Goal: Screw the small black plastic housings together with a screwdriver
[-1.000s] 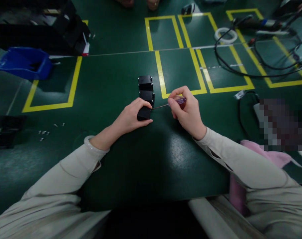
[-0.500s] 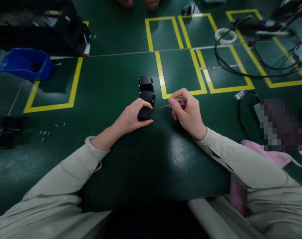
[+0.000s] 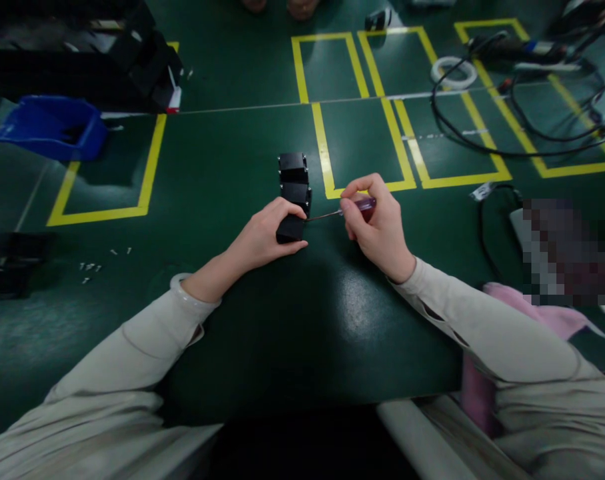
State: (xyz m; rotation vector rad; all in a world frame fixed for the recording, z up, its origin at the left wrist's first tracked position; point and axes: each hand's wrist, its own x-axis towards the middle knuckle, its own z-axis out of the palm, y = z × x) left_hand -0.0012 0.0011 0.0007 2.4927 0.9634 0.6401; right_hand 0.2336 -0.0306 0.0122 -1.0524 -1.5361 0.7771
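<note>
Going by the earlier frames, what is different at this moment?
Very little. Across the table, a co-worker's hand has shifted slightly left in the picture. Nothing was picked up or let go: the left hand still holds the nearest black block, and the right hand still holds the screwdriver to it. The loose screws and blue bin stayed put.
</note>
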